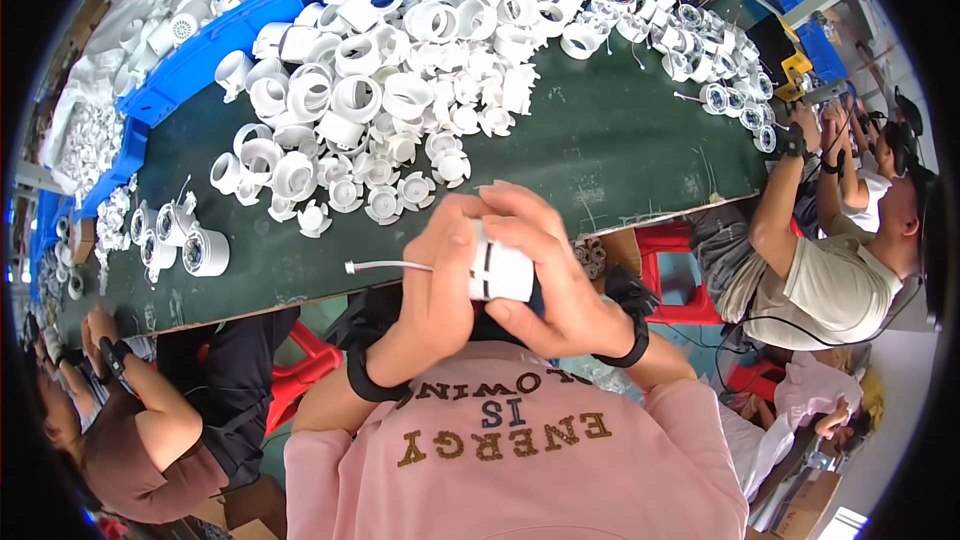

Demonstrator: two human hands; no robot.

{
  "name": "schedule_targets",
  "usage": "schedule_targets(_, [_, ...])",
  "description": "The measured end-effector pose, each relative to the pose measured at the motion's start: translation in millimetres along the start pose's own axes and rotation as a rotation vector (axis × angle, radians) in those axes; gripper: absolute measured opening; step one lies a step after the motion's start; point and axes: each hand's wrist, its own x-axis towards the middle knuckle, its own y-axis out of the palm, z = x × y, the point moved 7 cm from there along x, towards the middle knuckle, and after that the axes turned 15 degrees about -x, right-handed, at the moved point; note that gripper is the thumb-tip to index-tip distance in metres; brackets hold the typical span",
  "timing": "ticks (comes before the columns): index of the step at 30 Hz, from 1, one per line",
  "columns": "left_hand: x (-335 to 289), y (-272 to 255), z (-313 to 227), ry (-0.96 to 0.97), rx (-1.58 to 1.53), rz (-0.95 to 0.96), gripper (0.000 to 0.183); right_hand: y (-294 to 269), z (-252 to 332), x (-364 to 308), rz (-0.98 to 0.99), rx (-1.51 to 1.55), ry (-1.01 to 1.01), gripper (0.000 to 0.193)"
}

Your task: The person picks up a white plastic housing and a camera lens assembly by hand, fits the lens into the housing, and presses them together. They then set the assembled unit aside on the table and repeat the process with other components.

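Both hands are closed around a white cylindrical plastic housing (507,274) with dark slots in its side, held in front of my chest at the table's near edge. My left hand (436,285) wraps its left end. The fingers and thumb of my right hand (553,280) grip it from the right. A thin white cable (390,265) with a small connector sticks out leftward past my left hand. My fingers cover much of the housing.
The green table (600,155) carries a heap of white plastic rings (355,97), finned white caps (383,202), finished-looking cylindrical units (205,252) at left, and round clear-faced parts (715,98) at right. Blue bins (215,38) line the back. Co-workers sit on both sides; red stools (675,275) stand nearby.
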Motion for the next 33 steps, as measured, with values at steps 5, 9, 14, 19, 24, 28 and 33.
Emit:
schedule_targets(5, [-5.9, 5.1, -3.3, -0.020, -0.057, 0.007, 0.038, 11.7, 0.8, -5.7, -0.002, 0.114, -0.030, 0.072])
schedule_targets(9, [-8.4, 4.6, -9.4, 0.048, 0.027, 0.045, 0.038, 17.8, 1.8, -7.0, -0.021, 0.212, -0.107, 0.078])
schedule_targets(14, [1.6, -19.7, 15.3, -0.044, 0.052, -0.094, 0.041, 34.3, -16.4, 6.8, 0.085, 0.114, 0.045, 0.077])
schedule_targets(19, [15.1, -50.5, 46.8, -0.310, -0.240, -0.277, 0.037, 35.9, -37.1, 3.1, -0.003, 0.133, 0.339, 0.066])
schedule_targets(24, [9.3, -6.5, -12.3, 0.043, 0.257, 0.325, 0.071, 43.5, -60.8, -7.6, -0.242, 0.463, 0.515, 0.052])
schedule_targets(28, [79.9, -112.1, -16.7, -0.115, 0.362, 0.007, 0.039, 12.4, -61.5, -15.1, -0.253, 0.298, 0.468, 0.035])
schedule_targets(33, [164.4, -332.2, -14.7, 0.002, 1.010, -0.631, 0.047, 1.4, -39.7, -17.4, -0.109, 0.378, 0.451, 0.048])
